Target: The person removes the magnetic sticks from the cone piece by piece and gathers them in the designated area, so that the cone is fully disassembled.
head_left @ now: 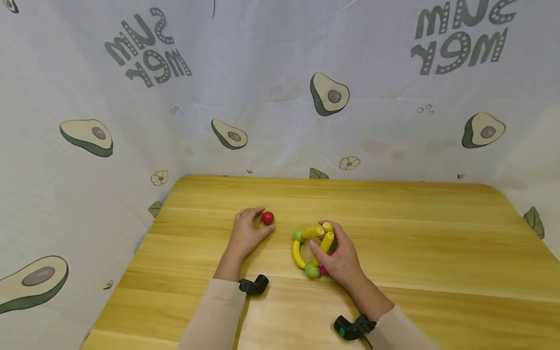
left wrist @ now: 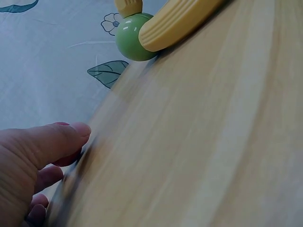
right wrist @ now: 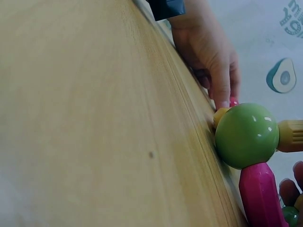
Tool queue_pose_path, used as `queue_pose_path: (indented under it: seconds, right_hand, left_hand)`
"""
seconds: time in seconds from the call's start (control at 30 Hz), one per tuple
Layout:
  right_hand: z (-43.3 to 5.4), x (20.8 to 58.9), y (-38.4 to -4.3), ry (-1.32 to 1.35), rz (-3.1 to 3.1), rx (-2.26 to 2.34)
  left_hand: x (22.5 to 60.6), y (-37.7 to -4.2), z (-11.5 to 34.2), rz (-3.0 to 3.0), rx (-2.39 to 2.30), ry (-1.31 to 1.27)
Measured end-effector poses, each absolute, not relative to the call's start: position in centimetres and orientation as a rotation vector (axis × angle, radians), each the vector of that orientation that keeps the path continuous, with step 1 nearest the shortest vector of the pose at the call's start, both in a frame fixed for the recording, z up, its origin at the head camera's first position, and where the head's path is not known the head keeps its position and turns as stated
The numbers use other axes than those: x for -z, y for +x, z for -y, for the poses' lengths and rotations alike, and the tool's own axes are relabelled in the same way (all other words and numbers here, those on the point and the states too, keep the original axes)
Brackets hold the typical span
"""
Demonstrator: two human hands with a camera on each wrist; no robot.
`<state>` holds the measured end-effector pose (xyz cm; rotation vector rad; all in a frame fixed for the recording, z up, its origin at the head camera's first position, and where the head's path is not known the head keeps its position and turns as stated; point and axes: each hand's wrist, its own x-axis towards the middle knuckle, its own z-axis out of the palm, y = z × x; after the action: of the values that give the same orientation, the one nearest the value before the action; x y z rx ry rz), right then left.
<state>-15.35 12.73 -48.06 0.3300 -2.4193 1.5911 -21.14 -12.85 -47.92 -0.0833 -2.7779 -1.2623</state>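
Note:
My left hand (head_left: 249, 233) is on the table left of centre, its thumb and index finger around a small red ball (head_left: 268, 218). In the left wrist view the thumb covers most of that ball. To the right, my right hand (head_left: 343, 255) grips a toy frame of magnetic building sticks and balls. Curved yellow sticks (head_left: 298, 255) join a green ball (head_left: 312, 270) at the near side and another green ball (head_left: 299, 235) at the far left. Yellow sticks with pale round ends rise between the right thumb and fingers. A pink stick (right wrist: 259, 196) shows in the right wrist view, partly hidden by the hand in the head view.
The wooden table (head_left: 420, 228) has a curtain (head_left: 271, 87) printed with avocados hanging behind its back edge and along its left. Black wrist cameras sit on both wrists, the left camera (head_left: 254, 285) and the right camera (head_left: 353, 327).

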Motion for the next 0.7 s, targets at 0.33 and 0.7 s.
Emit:
queue_pose_path:
  seconds: [0.33,0.7]
  right_hand:
    - [-13.1,48.5,-15.6,0.407,2.332,-1.651]
    - [-14.1,48.4,-16.4,0.309,2.116,-1.792]
  left_hand:
    - [48.0,-21.1,12.8,2.757,1.298,-0.08]
    - [47.2,-20.7,11.4,2.482,1.404,-0.132]
